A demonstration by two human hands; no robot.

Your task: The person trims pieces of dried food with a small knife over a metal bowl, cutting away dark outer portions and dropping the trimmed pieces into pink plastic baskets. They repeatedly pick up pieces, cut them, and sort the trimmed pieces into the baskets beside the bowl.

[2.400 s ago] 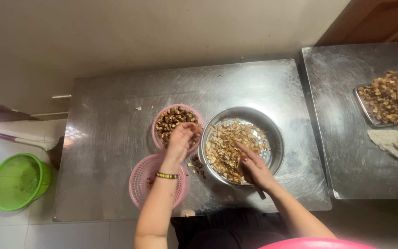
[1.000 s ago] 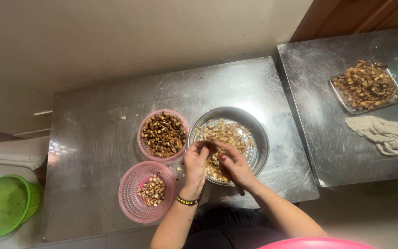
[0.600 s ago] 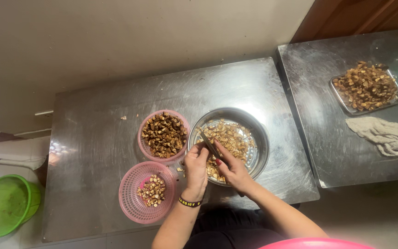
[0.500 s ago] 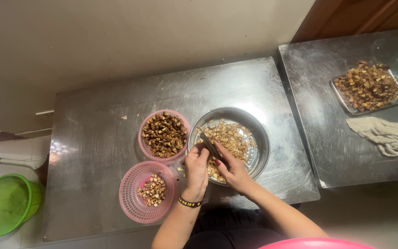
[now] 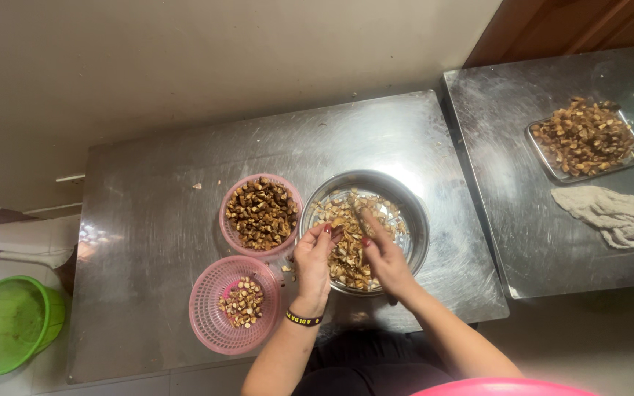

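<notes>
Both hands work over the round steel bowl (image 5: pixel 365 231), which sits close to the near edge of the steel table (image 5: pixel 148 220), probably so the brown and tan nut-like pieces (image 5: pixel 346 249) heaped in it are within easy reach. The left hand (image 5: pixel 313 264) has its fingers curled narrowly, tips pinched together on one small piece just above the heap. The right hand (image 5: pixel 384 257) is closed round a thin dark tool (image 5: pixel 359 216), apparently a small knife, whose tip points away from its fingers toward the far rim; whether it touches the pinched piece I cannot tell. Just left of the left fingertips stands a pink mesh basket (image 5: pixel 260 213) full of dark brown chunks, and below it, beside the wrist with its black band (image 5: pixel 303 318), a second pink basket (image 5: pixel 232 304) holding only a few paler bits, seemingly kept apart for sorting. Well right of the right fingers, on a second table, lie a rectangular steel tray (image 5: pixel 585 139) of similar pieces and a crumpled grey cloth (image 5: pixel 614 216). A green basket (image 5: pixel 9 323) sits far left. No packages, labels or signs show.
</notes>
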